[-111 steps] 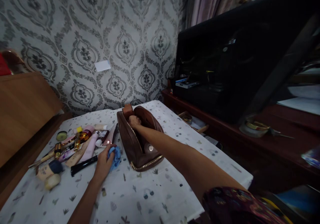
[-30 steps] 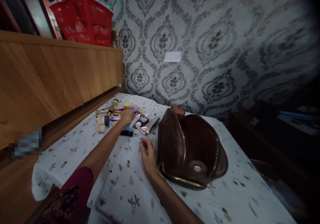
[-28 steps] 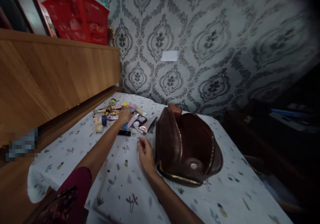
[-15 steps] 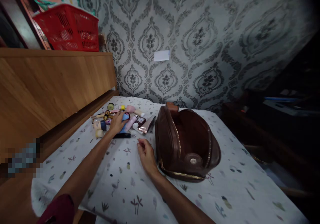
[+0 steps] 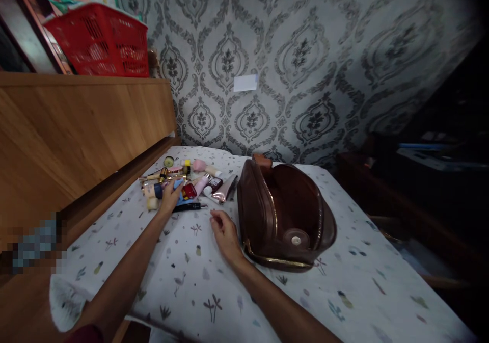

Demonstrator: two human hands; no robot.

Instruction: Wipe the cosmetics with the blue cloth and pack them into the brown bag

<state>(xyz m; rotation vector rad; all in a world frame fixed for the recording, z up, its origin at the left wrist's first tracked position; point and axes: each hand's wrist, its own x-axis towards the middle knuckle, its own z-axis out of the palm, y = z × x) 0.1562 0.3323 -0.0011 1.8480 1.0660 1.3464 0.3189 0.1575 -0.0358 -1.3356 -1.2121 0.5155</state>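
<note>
My left hand (image 5: 170, 196) reaches into a pile of cosmetics, its fingers closed around a light blue item (image 5: 178, 183) whose kind I cannot make out. Right of those fingers lies a dark red container (image 5: 189, 191). A black slim tube (image 5: 188, 207) lies in front, and a rose-coloured squeeze tube (image 5: 224, 190) is at the pile's right side. My right hand (image 5: 224, 235) rests near the sheet, loosely curled with fingers a little apart and nothing visible in them. Just right of it stands a brown cosmetic bag (image 5: 256, 215), unzipped with its top gaping.
A patterned white sheet (image 5: 198, 282) covers the surface. To the left runs a wooden panel (image 5: 87, 124) with a red plastic basket (image 5: 99, 40) on top. Patterned wallpaper (image 5: 275, 42) closes off the back; dark furniture (image 5: 428, 210) stands at right.
My left hand has drawn back slightly to the left with the light blue item, showing more of the dark red container. My right hand and the bag stay nearly where they were.
</note>
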